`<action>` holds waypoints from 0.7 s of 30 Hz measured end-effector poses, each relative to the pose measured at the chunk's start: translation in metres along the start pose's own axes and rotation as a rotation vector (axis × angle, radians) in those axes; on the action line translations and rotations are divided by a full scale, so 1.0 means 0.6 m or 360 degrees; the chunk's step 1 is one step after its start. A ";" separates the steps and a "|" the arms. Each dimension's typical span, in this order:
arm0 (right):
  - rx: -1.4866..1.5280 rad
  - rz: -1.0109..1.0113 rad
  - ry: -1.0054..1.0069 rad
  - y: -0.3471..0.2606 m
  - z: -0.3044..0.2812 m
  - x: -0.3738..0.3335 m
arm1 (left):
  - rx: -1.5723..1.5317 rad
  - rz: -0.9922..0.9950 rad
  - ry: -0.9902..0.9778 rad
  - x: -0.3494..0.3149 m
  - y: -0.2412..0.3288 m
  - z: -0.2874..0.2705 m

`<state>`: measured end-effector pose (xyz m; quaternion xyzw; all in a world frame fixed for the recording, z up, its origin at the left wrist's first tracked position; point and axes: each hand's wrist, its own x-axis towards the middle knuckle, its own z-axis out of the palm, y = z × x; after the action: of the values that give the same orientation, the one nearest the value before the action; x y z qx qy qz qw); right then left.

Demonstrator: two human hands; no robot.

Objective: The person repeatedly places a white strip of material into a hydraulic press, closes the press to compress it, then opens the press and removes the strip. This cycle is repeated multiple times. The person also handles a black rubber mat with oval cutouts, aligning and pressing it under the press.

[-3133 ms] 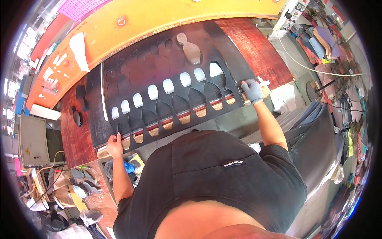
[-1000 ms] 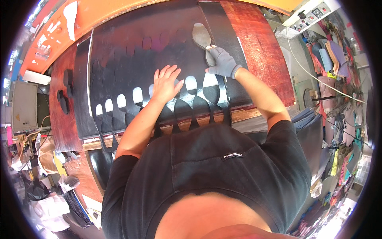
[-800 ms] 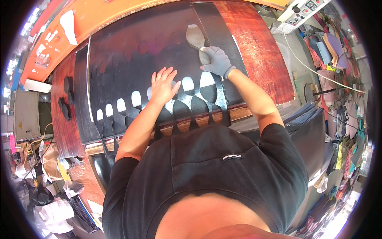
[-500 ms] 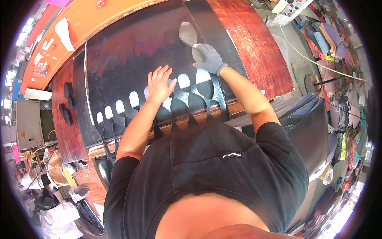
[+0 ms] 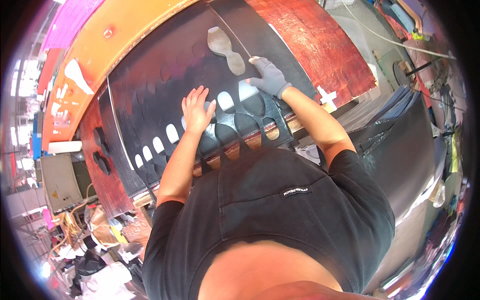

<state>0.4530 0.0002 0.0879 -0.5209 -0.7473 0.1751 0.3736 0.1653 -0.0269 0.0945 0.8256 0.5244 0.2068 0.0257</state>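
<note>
A black sheet (image 5: 165,100) lies on the table, with sole-shaped openings cut along its near edge; pale patches show through several of them. Flat on this sheet rests my bare left hand (image 5: 197,111), fingers spread, beside the row of openings. My right hand (image 5: 270,79) wears a grey glove with bare fingertips. Its thumb and fingers are apart, the fingertips by the end of a thin straight line in the sheet. Just left of it, apart from the hand, lies a grey-brown sole-shaped piece (image 5: 226,51).
An orange machine beam (image 5: 120,35) runs across the far left. Small dark sole-shaped pieces (image 5: 101,162) sit on the reddish board (image 5: 107,187) at the left. More reddish board (image 5: 310,37) extends at right, near a stack of dark sheets (image 5: 395,110).
My right hand has let go of the sole-shaped piece and moved to its right. My left hand stays on the sheet, and the whole view has tilted and shifted.
</note>
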 end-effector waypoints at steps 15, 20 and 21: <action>-0.0320 0.0004 0.0059 -0.012 0.016 0.042 | 0.0005 0.0020 -0.0044 0.004 0.015 0.004; -0.0299 -0.0049 0.0137 -0.008 0.018 0.037 | 0.0016 0.0005 -0.0035 -0.001 0.021 0.005; -0.0288 -0.0076 0.0161 -0.007 0.020 0.038 | 0.0009 0.0009 -0.0007 -0.002 0.019 0.004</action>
<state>0.4375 0.0208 0.0911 -0.5428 -0.7524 0.0713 0.3663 0.1757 -0.0329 0.0950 0.8277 0.5225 0.2035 0.0240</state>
